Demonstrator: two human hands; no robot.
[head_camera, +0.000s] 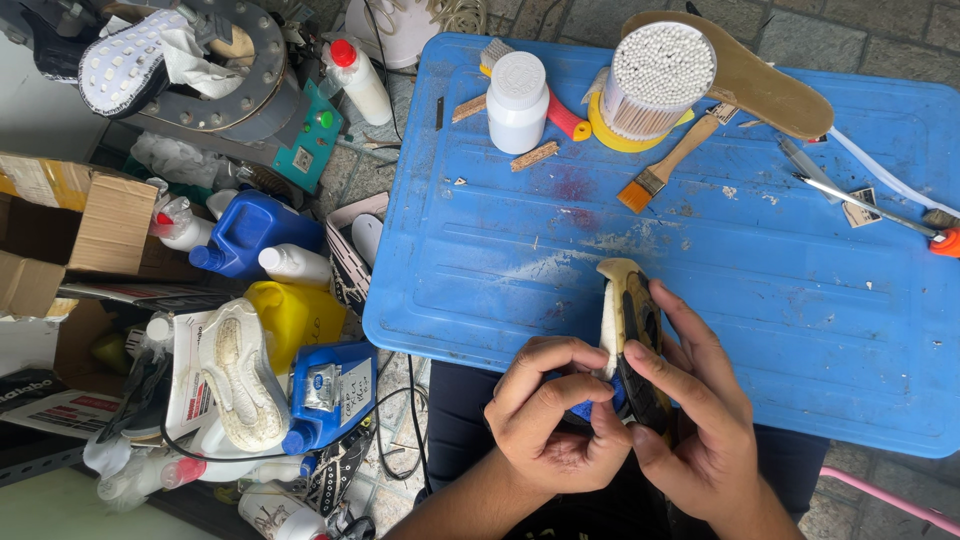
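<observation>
Blue cloth (590, 408) sits pinched in my left hand (556, 420), fingers together on it, at nine o'clock of the shoe sole (630, 325). My right hand (700, 420) clamps that sole over the desk (700, 250) edge. A slack grip could let it twist free and drop.

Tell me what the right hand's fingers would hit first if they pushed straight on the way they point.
Probably the shoe: the right hand already lies against it, fingers aimed up-left along its sole. Beyond lies bare blue table; depth is unclear.
</observation>
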